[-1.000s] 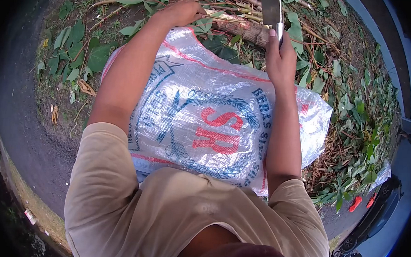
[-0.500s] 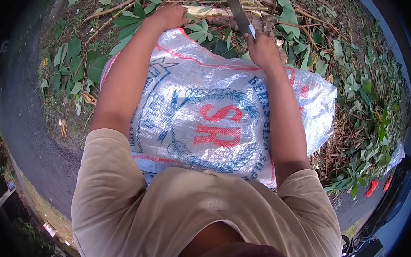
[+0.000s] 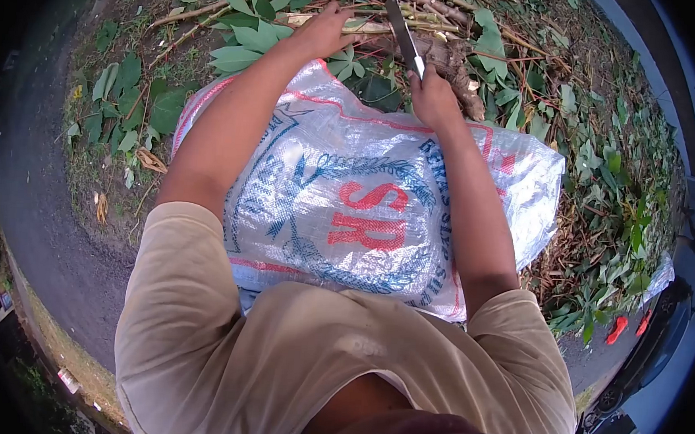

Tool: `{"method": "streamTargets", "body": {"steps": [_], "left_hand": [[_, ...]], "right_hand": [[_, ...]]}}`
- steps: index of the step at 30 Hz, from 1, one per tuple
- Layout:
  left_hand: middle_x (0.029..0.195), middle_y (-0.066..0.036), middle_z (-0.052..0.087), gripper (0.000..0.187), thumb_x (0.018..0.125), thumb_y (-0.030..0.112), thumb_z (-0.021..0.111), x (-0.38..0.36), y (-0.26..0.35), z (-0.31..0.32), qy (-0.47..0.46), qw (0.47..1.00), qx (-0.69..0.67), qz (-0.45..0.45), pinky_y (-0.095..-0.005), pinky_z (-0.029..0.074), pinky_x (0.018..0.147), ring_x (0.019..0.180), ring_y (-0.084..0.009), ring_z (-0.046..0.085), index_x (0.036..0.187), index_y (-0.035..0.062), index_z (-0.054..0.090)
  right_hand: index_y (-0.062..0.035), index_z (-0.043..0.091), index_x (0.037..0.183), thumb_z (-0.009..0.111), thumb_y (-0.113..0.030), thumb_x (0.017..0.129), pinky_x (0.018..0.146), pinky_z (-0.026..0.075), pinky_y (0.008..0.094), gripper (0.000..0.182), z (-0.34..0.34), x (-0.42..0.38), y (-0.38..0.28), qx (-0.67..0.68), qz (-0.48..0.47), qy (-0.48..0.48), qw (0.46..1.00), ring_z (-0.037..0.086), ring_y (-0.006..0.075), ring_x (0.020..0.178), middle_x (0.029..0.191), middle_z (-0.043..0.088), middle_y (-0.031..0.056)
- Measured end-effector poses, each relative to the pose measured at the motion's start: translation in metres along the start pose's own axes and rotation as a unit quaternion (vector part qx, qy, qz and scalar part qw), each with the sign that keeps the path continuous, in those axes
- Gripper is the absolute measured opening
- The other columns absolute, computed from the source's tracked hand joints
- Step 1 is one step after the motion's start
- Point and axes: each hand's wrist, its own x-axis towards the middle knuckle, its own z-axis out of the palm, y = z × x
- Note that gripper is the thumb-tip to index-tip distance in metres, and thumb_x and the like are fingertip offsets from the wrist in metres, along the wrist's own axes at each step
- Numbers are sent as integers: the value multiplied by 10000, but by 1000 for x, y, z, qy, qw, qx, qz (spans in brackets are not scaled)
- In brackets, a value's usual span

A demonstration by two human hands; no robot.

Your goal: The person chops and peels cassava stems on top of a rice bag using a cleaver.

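My right hand (image 3: 436,101) is closed round the handle of a knife (image 3: 402,33), whose dark blade points up and slightly left. My left hand (image 3: 325,31) reaches among cut stems and leaves, its fingers bent beside a pale piece of stem (image 3: 369,27); whether they grip anything is unclear. Below the knife and to its right lies a thick brown log (image 3: 443,57). A white woven sack (image 3: 308,207) with red and blue print covers my lap, under both forearms.
Leafy branches (image 3: 251,42) lie at the upper left, and a heap of leaves and chips (image 3: 586,224) is on the right. Asphalt (image 3: 55,175) runs along the left. Red objects (image 3: 617,330) and a dark car (image 3: 641,354) are at the lower right.
My left hand has moved up and to the right over the stems. The knife has shifted slightly down and left, with a more upright blade.
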Motion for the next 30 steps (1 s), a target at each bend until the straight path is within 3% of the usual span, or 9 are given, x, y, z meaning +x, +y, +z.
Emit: {"method": "streamTargets", "body": {"steps": [4, 6, 9, 13, 17, 21, 23, 24, 30], "left_hand": [[1481, -173, 537, 686, 974, 498, 676, -5, -24, -24, -12, 997, 59, -55, -521, 491, 1094, 1313, -407, 588, 1472, 50, 529], [1333, -181, 654, 574, 973, 440, 690, -12, -34, -53, -135, 969, 189, -80, -507, 516, 1049, 1256, -393, 632, 1379, 43, 607], [1143, -197, 721, 404, 993, 354, 678, -13, -72, -49, -224, 968, 102, -55, -496, 529, 987, 1161, -392, 669, 1237, 31, 684], [1099, -217, 710, 271, 1049, 240, 601, -4, -51, -43, 4, 998, 24, 51, -506, 523, 931, 1067, -433, 661, 1171, 20, 703], [1141, -206, 710, 291, 1057, 269, 600, 4, -27, -30, 75, 993, -27, 84, -507, 525, 934, 1095, -427, 660, 1206, 36, 691], [1126, -201, 718, 284, 1048, 289, 617, -1, -27, -28, 16, 999, 11, 50, -508, 531, 938, 1100, -417, 665, 1181, 61, 722], [1102, -195, 728, 274, 1030, 305, 642, 0, -35, -15, -130, 991, 23, -7, -511, 535, 938, 1102, -401, 671, 1139, 83, 760], [1102, -195, 728, 274, 1030, 305, 642, 1, -31, -16, -127, 992, 25, -4, -511, 535, 938, 1102, -401, 671, 1139, 83, 760], [1092, -192, 748, 254, 990, 282, 687, -4, -6, -12, -28, 998, 40, 38, -508, 550, 937, 1055, -395, 696, 1139, 106, 793]], "right_hand": [[80, 560, 1135, 537, -310, 1064, 878, 511, 630, 397, -1, 0, -1, 11, 23, -8, 1000, 674, 560, 945, 935, 697, 373], [63, 598, 1180, 545, -369, 1068, 887, 507, 609, 449, 2, 2, 3, 13, 31, 3, 999, 673, 545, 985, 959, 697, 365], [48, 619, 1182, 554, -366, 1067, 864, 514, 589, 435, -5, 8, 7, 31, 26, 7, 999, 679, 535, 978, 966, 703, 348], [18, 609, 1131, 558, -307, 1075, 736, 502, 601, 334, -28, 1, -17, 99, -6, 110, 989, 689, 523, 822, 816, 702, 293], [-4, 504, 1125, 532, -231, 1105, 596, 461, 579, 230, -58, -12, -51, 157, -49, 181, 970, 662, 508, 697, 720, 659, 253], [12, 529, 1127, 543, -276, 1086, 686, 491, 626, 291, -29, -9, -41, 91, -20, 120, 988, 681, 540, 780, 829, 688, 328], [20, 552, 1125, 552, -285, 1075, 717, 494, 633, 310, 2, 3, -4, 47, -24, 63, 997, 679, 549, 807, 853, 689, 342], [28, 574, 1124, 561, -295, 1065, 748, 498, 639, 329, 0, 5, -7, 4, -29, 2, 1000, 676, 557, 834, 877, 689, 357], [18, 580, 1157, 575, -252, 1063, 708, 501, 610, 285, -44, -14, -48, 86, -44, 93, 991, 691, 525, 814, 833, 696, 322]]}}
